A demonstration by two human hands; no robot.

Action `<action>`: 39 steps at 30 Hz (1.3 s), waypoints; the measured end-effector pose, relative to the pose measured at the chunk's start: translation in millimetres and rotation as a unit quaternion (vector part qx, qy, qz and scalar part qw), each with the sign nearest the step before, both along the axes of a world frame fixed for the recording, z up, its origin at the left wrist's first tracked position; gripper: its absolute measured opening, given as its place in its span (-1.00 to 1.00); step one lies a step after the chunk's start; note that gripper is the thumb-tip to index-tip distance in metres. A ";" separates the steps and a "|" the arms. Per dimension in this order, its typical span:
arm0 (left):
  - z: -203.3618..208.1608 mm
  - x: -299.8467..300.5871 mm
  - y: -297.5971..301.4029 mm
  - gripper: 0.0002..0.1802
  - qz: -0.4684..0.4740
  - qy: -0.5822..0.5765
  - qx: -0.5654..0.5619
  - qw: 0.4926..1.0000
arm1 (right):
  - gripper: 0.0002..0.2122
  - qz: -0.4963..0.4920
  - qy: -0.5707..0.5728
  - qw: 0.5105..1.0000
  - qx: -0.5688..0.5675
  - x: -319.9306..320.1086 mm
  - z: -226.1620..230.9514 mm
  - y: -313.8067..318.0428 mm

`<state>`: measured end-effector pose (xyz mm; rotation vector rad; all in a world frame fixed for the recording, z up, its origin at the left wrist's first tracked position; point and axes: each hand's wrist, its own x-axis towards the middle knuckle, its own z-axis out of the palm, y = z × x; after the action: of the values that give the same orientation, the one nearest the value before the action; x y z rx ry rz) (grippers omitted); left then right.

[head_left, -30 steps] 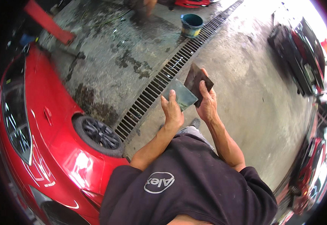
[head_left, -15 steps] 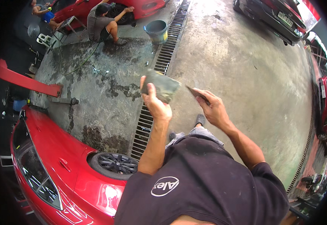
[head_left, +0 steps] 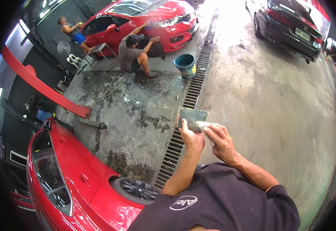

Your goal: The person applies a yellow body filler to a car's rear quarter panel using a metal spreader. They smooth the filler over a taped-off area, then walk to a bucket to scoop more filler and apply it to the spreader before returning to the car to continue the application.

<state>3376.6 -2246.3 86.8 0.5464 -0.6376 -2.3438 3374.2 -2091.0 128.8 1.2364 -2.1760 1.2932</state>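
My left hand [head_left: 193, 139] is closed round the lower edge of a flat, dark grey-green rectangular plate [head_left: 193, 115], its thumb lying on the face. Close beside it on the right, my right hand [head_left: 222, 143] pinches a thin flat piece whose pale edge [head_left: 202, 124] overlaps the plate's lower right corner. That piece is blurred and partly behind my fingers, so its exact kind does not show; I cannot tell whether it touches the plate. Both hands are held in front of my dark shirt, above the floor grating [head_left: 169, 163].
A red car [head_left: 73, 154] stands at my near left, below a red lift arm [head_left: 48, 88]. Ahead, one person [head_left: 131, 56] squats by another red car [head_left: 137, 15] and another person [head_left: 71, 30] stands behind. A bucket [head_left: 185, 66] sits by the grating; a black car [head_left: 287, 27] is far right.
The right hand has come in from apart to the plate, bringing its thin piece over the corner. In the picture, the left hand and plate sit farther right and lower; the view has tilted up.
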 end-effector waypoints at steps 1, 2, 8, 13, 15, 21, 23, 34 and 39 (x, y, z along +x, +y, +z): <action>13.9 4.2 1.3 -0.48 0.004 0.020 0.029 0.999 | -0.50 -0.049 -0.072 0.996 -0.026 -6.7 -8.8 -4.5; 20.0 6.3 -1.6 -0.47 0.020 0.005 0.028 0.999 | -0.48 -0.096 -0.144 0.984 -0.052 -15.7 -17.5 -5.9; 24.6 17.6 -35.0 -0.47 0.053 -0.020 -0.126 0.990 | -0.45 0.032 -0.037 0.998 0.034 6.0 -2.5 -5.4; 30.8 20.9 -11.1 -0.53 -0.034 0.023 -0.207 0.977 | -0.47 0.041 -0.023 0.999 0.013 26.2 -13.2 -22.9; 18.9 23.1 -2.7 -0.55 -0.083 0.024 -0.224 0.971 | -0.53 -0.001 -0.032 0.999 0.001 21.9 -11.2 -26.2; 9.1 37.4 15.8 -0.55 -0.196 -0.037 -0.270 0.942 | -0.70 -0.103 -0.108 0.987 -0.059 0.8 -7.6 -23.4; 3.1 42.8 23.1 -0.55 -0.274 -0.061 -0.307 0.909 | -0.72 -0.133 -0.132 0.980 -0.075 -15.1 -14.2 -14.1; -98.0 -28.0 3.7 -0.67 -0.410 -0.099 0.157 0.893 | -0.54 0.050 0.091 0.995 -0.005 -41.0 -14.5 68.7; -69.9 -60.9 67.7 -0.51 -0.566 -0.105 0.224 0.787 | -0.57 0.063 0.149 0.987 -0.009 -59.5 -30.2 103.8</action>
<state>3315.7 -2178.5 16.9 0.7711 -0.5729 -3.6797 3314.7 -1987.2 98.5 1.4746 -1.8990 1.0888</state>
